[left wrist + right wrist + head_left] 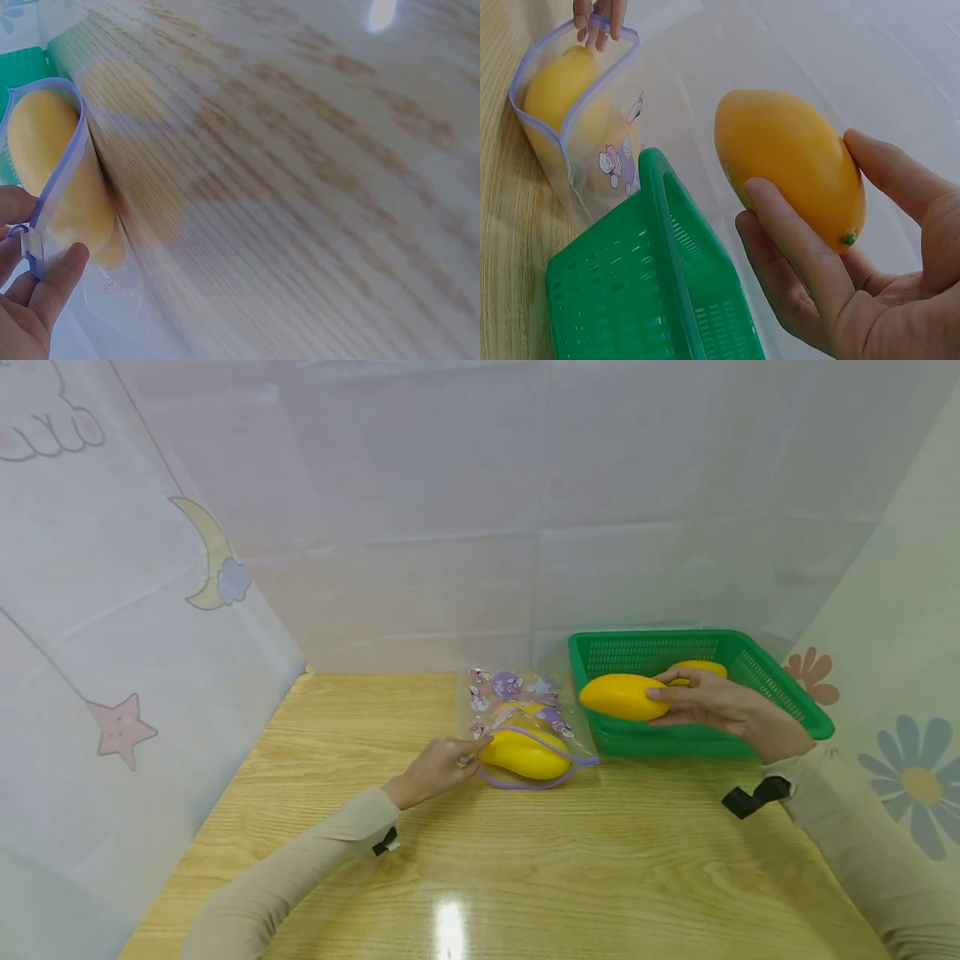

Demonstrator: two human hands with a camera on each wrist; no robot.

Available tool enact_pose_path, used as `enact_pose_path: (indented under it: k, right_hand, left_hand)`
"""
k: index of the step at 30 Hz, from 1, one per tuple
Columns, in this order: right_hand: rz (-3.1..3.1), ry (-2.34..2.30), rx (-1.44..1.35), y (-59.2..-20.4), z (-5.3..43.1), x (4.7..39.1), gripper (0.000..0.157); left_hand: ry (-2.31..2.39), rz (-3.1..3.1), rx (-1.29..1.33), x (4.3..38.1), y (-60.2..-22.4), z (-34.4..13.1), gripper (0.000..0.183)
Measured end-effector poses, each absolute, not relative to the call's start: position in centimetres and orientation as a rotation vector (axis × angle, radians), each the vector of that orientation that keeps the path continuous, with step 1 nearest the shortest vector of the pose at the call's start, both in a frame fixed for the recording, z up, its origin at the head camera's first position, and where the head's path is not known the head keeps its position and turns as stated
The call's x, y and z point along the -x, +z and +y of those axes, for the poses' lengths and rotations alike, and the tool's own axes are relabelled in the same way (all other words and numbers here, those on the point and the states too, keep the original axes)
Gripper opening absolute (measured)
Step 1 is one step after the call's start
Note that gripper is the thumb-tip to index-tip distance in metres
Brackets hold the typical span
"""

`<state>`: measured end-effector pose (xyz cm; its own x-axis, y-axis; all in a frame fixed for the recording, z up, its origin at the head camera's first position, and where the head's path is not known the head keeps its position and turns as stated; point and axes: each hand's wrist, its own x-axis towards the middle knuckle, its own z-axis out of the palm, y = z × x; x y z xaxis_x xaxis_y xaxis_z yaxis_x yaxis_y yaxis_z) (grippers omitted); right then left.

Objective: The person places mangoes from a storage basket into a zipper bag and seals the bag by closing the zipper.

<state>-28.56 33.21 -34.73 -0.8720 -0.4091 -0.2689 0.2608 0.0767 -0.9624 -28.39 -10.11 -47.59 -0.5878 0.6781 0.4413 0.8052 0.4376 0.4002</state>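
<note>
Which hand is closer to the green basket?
Right. The right hand holds a yellow mango just over the green basket and its front rim. The left hand is off to the side, pinching the zip bag on the table.

Behind the mango point(622, 696) held over the green basket point(810, 710), a second yellow fruit point(701, 668) shows only its top; fingers cover the rest. In the right wrist view the basket runs off the bottom edge. Beside the basket, the zip bag point(525, 727) clouds its contents: how many fruits lie inside cannot be told. The left wrist view is motion-blurred, and the left hand point(26, 300) is cut off at the corner.
</note>
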Motion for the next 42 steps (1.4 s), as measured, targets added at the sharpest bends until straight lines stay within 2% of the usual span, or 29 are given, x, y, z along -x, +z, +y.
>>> enact_pose_path:
  k: [13,28,36,42]
  right_hand:
    - [1.94,-1.782,0.242,-34.8,32.0,27.9,0.036]
    - [1.907,-1.766,0.296,-35.3,30.8,27.6,0.018]
    - [1.929,-1.721,0.316,-35.4,30.0,27.4,0.017]
    - [1.975,-1.65,0.382,-35.5,29.5,27.1,0.022]
  left_hand:
    - [-0.863,-2.464,1.295,28.3,-47.5,-10.0,0.045]
    - [-0.865,-2.476,1.295,28.3,-47.5,-10.1,0.045]
    - [-0.872,-2.477,1.301,28.3,-47.6,-10.1,0.046]
    - [-0.883,-2.464,1.309,28.3,-47.7,-10.1,0.047]
